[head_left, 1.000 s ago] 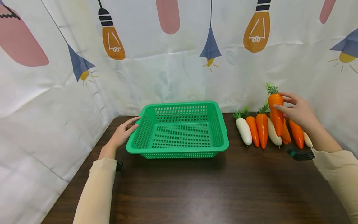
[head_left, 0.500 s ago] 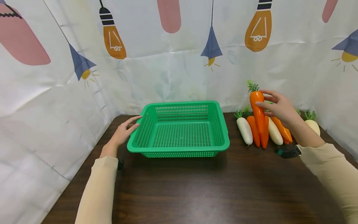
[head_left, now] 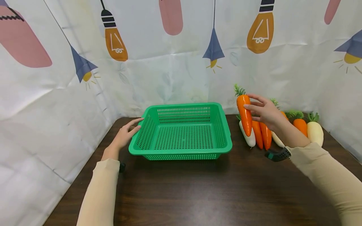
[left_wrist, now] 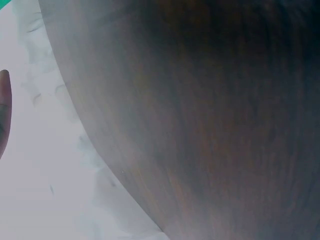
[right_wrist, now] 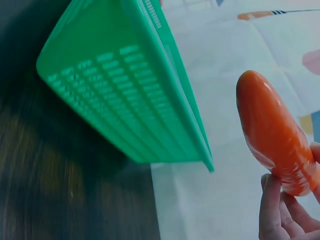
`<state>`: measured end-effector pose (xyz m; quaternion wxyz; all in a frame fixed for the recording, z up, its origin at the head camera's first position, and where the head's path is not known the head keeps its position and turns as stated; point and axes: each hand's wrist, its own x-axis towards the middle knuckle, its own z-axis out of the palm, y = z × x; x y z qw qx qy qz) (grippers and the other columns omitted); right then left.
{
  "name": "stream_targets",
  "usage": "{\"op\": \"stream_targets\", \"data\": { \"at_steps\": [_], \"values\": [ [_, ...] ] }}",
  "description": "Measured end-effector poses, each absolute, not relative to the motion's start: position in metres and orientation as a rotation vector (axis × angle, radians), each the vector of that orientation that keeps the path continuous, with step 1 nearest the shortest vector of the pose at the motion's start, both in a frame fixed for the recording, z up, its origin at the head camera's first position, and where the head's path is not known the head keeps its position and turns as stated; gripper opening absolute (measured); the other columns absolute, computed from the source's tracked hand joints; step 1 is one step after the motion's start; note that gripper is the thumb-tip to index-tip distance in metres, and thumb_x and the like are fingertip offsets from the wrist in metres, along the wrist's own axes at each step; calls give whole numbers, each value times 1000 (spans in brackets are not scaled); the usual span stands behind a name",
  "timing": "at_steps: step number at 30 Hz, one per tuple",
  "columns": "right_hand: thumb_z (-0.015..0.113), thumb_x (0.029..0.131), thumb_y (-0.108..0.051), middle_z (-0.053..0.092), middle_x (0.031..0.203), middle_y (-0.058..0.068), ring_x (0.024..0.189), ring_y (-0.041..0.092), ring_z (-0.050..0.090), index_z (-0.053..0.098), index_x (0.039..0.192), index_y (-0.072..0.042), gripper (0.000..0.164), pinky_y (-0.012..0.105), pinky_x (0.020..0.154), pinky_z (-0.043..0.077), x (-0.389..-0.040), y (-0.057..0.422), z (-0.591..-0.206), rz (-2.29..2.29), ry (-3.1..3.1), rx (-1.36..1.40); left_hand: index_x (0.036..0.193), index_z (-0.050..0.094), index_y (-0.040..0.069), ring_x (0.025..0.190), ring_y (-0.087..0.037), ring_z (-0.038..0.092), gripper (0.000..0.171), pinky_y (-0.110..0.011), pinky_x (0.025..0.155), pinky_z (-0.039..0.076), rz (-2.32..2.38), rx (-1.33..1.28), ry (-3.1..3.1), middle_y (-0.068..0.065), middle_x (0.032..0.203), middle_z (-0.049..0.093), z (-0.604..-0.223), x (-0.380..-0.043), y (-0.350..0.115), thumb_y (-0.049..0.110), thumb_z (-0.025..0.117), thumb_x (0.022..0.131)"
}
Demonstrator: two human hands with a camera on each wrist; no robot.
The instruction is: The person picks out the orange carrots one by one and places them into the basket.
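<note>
My right hand (head_left: 267, 113) pinches an orange carrot (head_left: 244, 114) near its leafy top, holding it up in front of a white radish (head_left: 247, 133). In the right wrist view the carrot (right_wrist: 275, 127) points its tip away from the fingers, to the right of the green basket's wall (right_wrist: 115, 95). At the left, my left hand (head_left: 122, 137) rests its fingertips on the rim of the green plastic basket (head_left: 181, 152), which has nothing in it. The left wrist view catches only a sliver of a finger (left_wrist: 4, 110) at its edge.
Carrots (head_left: 266, 136) and white radishes (head_left: 315, 132) lie in a row at the right back of the dark wooden table (head_left: 181, 191), some hidden behind the right hand and forearm. A printed cloth (head_left: 181, 75) hangs close behind the basket.
My right hand has carried the carrot leftward across the row of vegetables, from above its right part to over its left end. The left hand and basket stay put.
</note>
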<state>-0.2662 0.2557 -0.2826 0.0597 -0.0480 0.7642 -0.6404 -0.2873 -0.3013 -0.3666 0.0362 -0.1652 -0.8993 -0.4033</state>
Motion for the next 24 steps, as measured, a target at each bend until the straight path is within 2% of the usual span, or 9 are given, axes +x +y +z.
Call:
{"op": "stream_targets", "data": {
  "at_steps": [4, 9, 16, 24],
  "values": [
    [59, 106, -28, 20, 165, 19, 102, 8, 58, 21, 166, -19, 72, 23, 82, 54, -267, 248, -282, -1965, 2256, -137, 161, 37, 14, 132, -50, 48, 55, -71, 103, 39, -1245, -520, -2760, -25, 161, 31, -367, -288, -301, 35, 47, 111],
    [60, 106, -28, 26, 162, 16, 106, 11, 56, 23, 166, -20, 71, 23, 81, 55, -269, 237, -281, -1988, 2209, -138, 161, 37, 14, 132, -50, 48, 55, -71, 103, 39, -1249, -522, -2757, -26, 160, 32, -367, -289, -301, 36, 46, 111],
    [62, 105, -22, 50, 133, 1, 92, 12, 61, 29, 162, -17, 66, 25, 76, 55, -272, 219, -278, -2077, 2069, -189, 161, 37, 15, 132, -50, 49, 55, -71, 103, 39, -1252, -514, -2763, -27, 159, 32, -367, -288, -301, 36, 46, 111],
    [58, 107, -16, 53, 129, 4, 85, 11, 66, 30, 161, -13, 61, 25, 75, 56, -276, 188, -278, -2123, 1970, -238, 161, 37, 16, 133, -50, 47, 55, -71, 103, 38, -1264, -506, -2765, -26, 160, 32, -367, -289, -301, 36, 47, 111]
  ]
}}
